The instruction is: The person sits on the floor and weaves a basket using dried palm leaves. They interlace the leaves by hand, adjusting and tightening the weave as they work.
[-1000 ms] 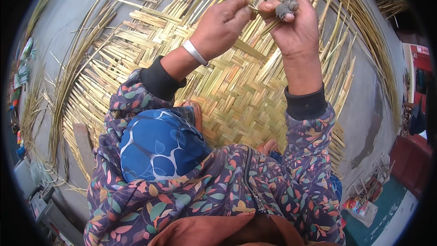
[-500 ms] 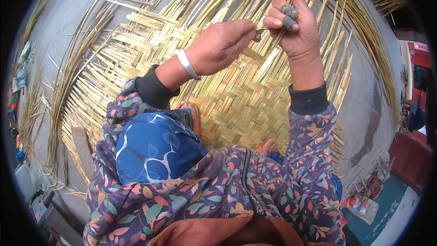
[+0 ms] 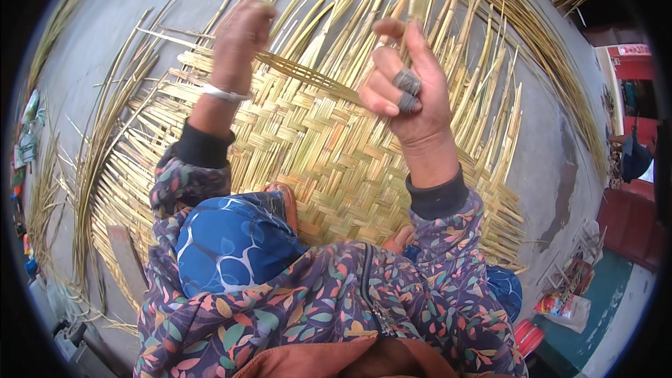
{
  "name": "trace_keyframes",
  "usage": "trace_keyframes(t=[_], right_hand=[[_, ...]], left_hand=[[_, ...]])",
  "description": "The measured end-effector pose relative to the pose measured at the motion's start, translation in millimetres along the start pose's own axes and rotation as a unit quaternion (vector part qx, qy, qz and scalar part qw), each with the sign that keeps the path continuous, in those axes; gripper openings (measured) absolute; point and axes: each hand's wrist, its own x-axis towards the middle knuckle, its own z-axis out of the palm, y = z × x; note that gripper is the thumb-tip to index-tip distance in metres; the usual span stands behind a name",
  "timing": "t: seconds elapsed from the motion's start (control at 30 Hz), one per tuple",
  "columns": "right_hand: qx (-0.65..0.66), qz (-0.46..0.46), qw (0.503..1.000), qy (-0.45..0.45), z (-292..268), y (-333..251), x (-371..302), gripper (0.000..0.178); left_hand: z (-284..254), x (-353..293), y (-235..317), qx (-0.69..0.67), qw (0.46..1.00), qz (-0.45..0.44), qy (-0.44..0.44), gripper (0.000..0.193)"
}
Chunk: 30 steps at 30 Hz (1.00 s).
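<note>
Holding a flat yellow-green reed strip (image 3: 308, 75) in curled fingers, the right hand (image 3: 409, 82) hangs above a pale woven reed mat (image 3: 343, 161) on grey floor (image 3: 549, 133); the strip reaches the blurred left hand (image 3: 238, 35), its grip unclear. A dark-red panel (image 3: 633, 229) stands far right.

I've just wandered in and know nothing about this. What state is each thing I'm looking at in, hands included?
Left hand: curled, blurred; its grip is unclear.
Right hand: fingers curled, gripping the reed strip.
Reed strip: slit lengthwise, spanning between both hands.
Mat: partly woven, edge ends loose and splayed.
Gray wraps: wound around two right-hand fingers.
Silver band: worn at the left wrist.
</note>
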Motion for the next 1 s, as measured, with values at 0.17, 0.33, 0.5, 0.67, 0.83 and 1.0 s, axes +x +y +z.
trace_keyframes(t=[0.17,0.33,0.5,0.67,0.83,1.0], right_hand=[[-0.539,-0.200,0.804,0.154,-1.3,-29.4,14.0,0.034],[-0.908,-0.083,0.382,-0.150,-4.4,30.1,2.5,0.021],[-0.950,0.059,0.270,-0.146,-109.6,32.4,-40.5,0.032],[-0.934,0.181,0.217,-0.217,-158.2,21.3,-110.7,0.017],[-0.915,0.204,0.315,-0.147,-140.2,15.5,-100.0,0.026],[-0.892,0.064,0.448,-0.014,-139.0,25.9,-54.1,0.033]], left_hand=[[-47.4,24.5,-25.7,-0.110,0.964,0.036,0.240,0.031],[-109.2,-5.1,-38.6,0.086,0.831,0.262,0.483,0.053],[-51.5,-60.7,25.9,0.271,0.772,0.334,0.467,0.051],[-35.8,-63.3,-46.0,0.345,0.890,0.236,0.182,0.043],[-10.9,-50.5,-132.1,-0.061,0.952,-0.273,0.125,0.058],[-31.5,-12.7,-164.9,-0.252,0.913,-0.304,0.102,0.053]])
